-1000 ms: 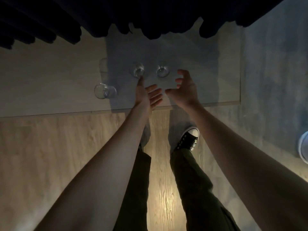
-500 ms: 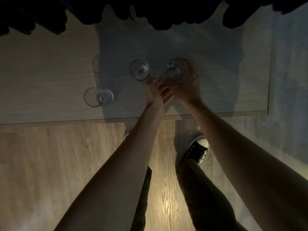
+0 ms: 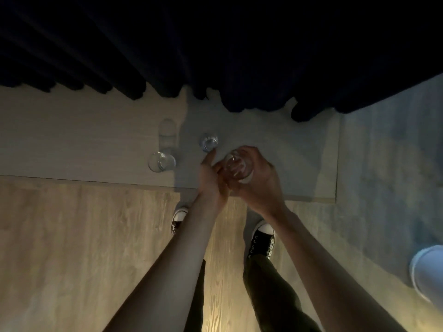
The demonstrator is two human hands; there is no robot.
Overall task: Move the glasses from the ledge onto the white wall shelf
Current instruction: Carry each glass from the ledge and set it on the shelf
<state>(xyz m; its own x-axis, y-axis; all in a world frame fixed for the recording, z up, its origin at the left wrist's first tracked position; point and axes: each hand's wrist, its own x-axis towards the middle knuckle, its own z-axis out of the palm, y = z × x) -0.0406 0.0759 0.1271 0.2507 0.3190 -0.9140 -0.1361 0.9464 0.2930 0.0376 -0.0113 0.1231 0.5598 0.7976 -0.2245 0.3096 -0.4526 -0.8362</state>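
Right hand [image 3: 257, 178] fingers wrapped around one glass [image 3: 237, 167], above the ledge's [image 3: 72, 140] front edge. Left hand [image 3: 212, 180] fingers loosely curled against it. Two glasses remain: middle [image 3: 209, 142], front-left [image 3: 161, 161].

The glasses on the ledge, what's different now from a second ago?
The right hand reached out, took hold of the rightmost glass and lifted it toward the person; the left hand closed in beside it. The two other glasses stayed on the ledge.

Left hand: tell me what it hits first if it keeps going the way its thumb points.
Probably the small glass on the ledge, just beyond the left hand; its thumb tip almost meets it, though depth is unclear.
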